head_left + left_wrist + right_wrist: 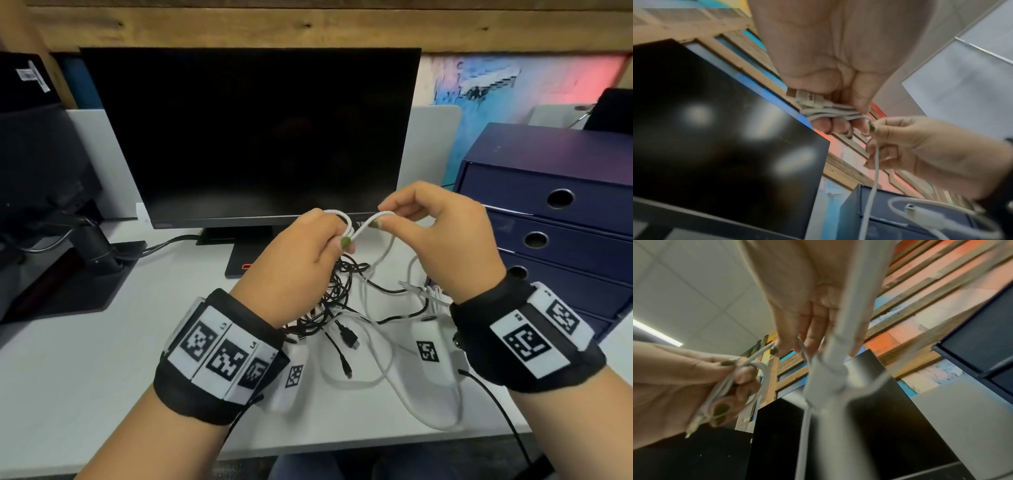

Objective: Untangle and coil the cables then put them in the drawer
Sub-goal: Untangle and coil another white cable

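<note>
My left hand (pixel 308 246) is raised in front of the monitor and holds several loops of a white cable (pixel 363 229) wound round its fingers (pixel 838 125), thumb pressing the coil (pixel 830 112). My right hand (pixel 435 222) pinches the same white cable (pixel 764 352) just to the right, between thumb and forefinger. The rest of the white cable (pixel 380 363) hangs down to the desk. A tangle of black cables (pixel 339 291) lies on the desk below my hands. The navy drawer unit (pixel 555 212) stands at the right, all its drawers closed.
A black monitor (pixel 253 137) stands right behind my hands on a white desk (pixel 85 377). A second monitor stand with black cables (pixel 96 250) is at the left. Loose black plugs (pixel 349 337) lie near the desk's front edge.
</note>
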Motion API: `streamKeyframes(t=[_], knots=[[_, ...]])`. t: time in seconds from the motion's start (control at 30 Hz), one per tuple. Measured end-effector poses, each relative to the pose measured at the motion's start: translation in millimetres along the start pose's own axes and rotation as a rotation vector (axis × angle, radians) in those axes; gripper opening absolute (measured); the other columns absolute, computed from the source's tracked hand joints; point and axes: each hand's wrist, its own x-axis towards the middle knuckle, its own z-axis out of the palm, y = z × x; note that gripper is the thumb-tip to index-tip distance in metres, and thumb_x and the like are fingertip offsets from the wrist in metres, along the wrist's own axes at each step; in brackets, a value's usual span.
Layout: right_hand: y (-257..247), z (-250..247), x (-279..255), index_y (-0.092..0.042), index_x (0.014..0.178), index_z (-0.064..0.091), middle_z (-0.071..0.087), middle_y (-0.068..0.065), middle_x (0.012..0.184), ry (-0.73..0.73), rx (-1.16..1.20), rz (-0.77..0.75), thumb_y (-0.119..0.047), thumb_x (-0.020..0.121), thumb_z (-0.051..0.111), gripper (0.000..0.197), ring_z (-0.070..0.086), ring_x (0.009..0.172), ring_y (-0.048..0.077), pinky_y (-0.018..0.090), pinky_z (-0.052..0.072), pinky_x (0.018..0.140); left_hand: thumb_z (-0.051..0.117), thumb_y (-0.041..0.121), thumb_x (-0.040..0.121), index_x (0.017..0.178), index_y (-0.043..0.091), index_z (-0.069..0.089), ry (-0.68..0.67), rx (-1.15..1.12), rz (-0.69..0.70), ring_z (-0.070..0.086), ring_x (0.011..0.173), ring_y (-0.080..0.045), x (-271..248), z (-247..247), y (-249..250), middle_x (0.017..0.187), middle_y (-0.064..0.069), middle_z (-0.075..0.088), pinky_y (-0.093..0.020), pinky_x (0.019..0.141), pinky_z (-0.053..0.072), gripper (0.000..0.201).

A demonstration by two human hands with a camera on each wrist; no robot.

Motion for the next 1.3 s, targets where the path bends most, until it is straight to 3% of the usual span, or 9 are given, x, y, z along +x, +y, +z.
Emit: streamKeyframes(t=[0.2,0.37,0.47,0.57,0.67,0.8,1.0,1.17,1.3], knots=[[4.1,8.2,-2.5,-0.029,0.079,0.069,0.066,-0.014,0.069,-0.023,0.065,0.022,-0.03,0.086,0.064,0.009,0.058,0.069,0.001,0.011,0.045,0.065,0.039,0.021,0.092,0.077,0.018,0.06,-0.05,-0.703,-0.098,0.044,0.058,-0.007,-3.7,-0.8,5.4,0.066,0.01,0.052,-0.014,0.059,0.04,0.025],[7.8,24.2,-12.6,-0.031,0.122,0.059,0.069,-0.01,0.084,-0.076,0.016,0.005,-0.022,0.094,0.056,0.029,0.065,0.075,0.004,0.018,0.049,0.075,0.033,0.015,0.096,0.083,0.009,0.059,-0.009,-1.34,-0.088,0.046,0.057,-0.013,-1.6,-0.3,8.9,0.067,-0.001,0.051,-0.023,0.059,0.042,0.029],[9.9,33.2,-21.4,-0.035,0.136,0.043,0.064,-0.003,0.072,-0.219,0.026,0.104,-0.028,0.096,0.045,0.04,0.061,0.06,0.005,0.023,0.05,0.066,0.028,0.013,0.1,0.086,0.01,0.06,0.032,-1.496,-0.084,0.051,0.058,-0.013,0.6,-3.7,9.3,0.069,-0.002,0.056,-0.024,0.06,0.045,0.035],[6.0,39.4,-28.8,-0.031,0.136,0.032,0.054,0.001,0.063,-0.399,-0.116,0.129,-0.039,0.099,0.038,0.039,0.05,0.053,0.009,0.022,0.038,0.052,0.025,0.012,0.102,0.092,0.007,0.055,0.048,-1.554,-0.091,0.06,0.064,-0.014,1.2,-1.4,12.2,0.073,-0.003,0.063,-0.024,0.065,0.052,0.032],[-2.3,45.6,-33.4,-0.028,0.137,0.022,0.048,-0.006,0.068,-0.462,-0.205,0.096,-0.041,0.1,0.033,0.041,0.046,0.056,0.01,0.029,0.034,0.052,0.029,0.014,0.101,0.097,0.006,0.053,0.1,-1.483,-0.082,0.068,0.078,-0.017,0.3,4.9,15.1,0.085,-0.006,0.07,-0.028,0.077,0.054,0.026],[-16.0,43.4,-36.8,-0.027,0.139,0.023,0.048,-0.001,0.112,-0.491,-0.311,0.052,-0.032,0.1,0.039,0.043,0.058,0.083,0.023,0.037,0.046,0.068,0.033,0.015,0.099,0.101,0.006,0.051,0.194,-1.208,-0.056,0.069,0.098,-0.026,1.6,11.0,12.5,0.101,-0.011,0.072,-0.031,0.086,0.053,0.02],[-29.5,33.2,-35.5,-0.017,0.113,0.047,0.025,-0.007,0.091,-0.557,-0.553,-0.081,-0.014,0.098,0.042,0.017,0.038,0.066,0.02,0.03,0.027,0.053,0.036,0.02,0.098,0.103,0.01,0.05,0.241,-0.787,-0.02,0.068,0.102,-0.019,-2.5,16.7,12.9,0.104,-0.005,0.072,-0.045,0.091,0.052,0.019],[-34.3,15.4,-30.6,-0.025,0.112,0.054,0.049,-0.012,0.091,-0.6,-0.463,-0.124,-0.034,0.1,0.037,0.022,0.053,0.085,0.017,0.03,0.037,0.067,0.038,0.03,0.097,0.104,0.017,0.052,0.141,-0.458,-0.034,0.067,0.095,-0.007,-5.8,18.5,12.8,0.098,0.009,0.072,-0.04,0.079,0.056,0.021],[-33.5,-1.0,-25.8,-0.033,0.105,0.065,0.066,-0.014,0.092,-0.502,-0.266,-0.061,-0.036,0.092,0.055,0.016,0.055,0.084,0.004,0.015,0.04,0.071,0.037,0.027,0.1,0.097,0.016,0.05,0.068,-0.206,-0.016,0.058,0.069,-0.021,-7.7,21.2,5.6,0.077,-0.004,0.062,-0.05,0.064,0.048,0.017]])
